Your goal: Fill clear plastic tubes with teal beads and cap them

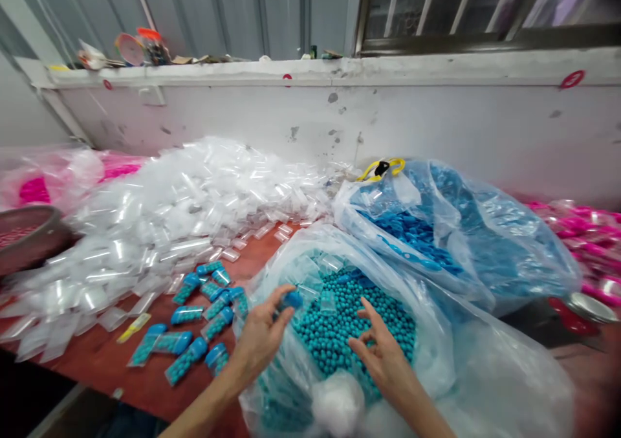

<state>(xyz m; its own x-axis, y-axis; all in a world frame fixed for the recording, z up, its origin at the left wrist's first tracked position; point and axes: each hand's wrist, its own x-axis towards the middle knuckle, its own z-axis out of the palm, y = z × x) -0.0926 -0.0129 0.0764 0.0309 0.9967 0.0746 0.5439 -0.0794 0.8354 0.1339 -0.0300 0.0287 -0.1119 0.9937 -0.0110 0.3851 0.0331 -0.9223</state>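
My left hand [264,327] is closed around a small container with a blue cap [292,299], over the left rim of a clear plastic bag [439,334]. Most of that container's body is hidden by my fingers. Turquoise beads [334,334] fill the bag, and a few clear empty tubes [328,301] lie on top of them. Above the beads on the right, my right hand [381,352] has its fingers apart, with nothing visible in them. Several bead-filled tubes with blue caps [187,359] lie on the red tabletop [104,373] left of my left hand.
A large heap of clear empty tubes [184,198] covers the back left. Behind the beads, another bag [495,231] contains blue pieces [412,234]. Pink items [592,244] are at the far right, and a bowl [32,237] stands at the left edge. A yellow item [133,328] lies near the filled tubes.
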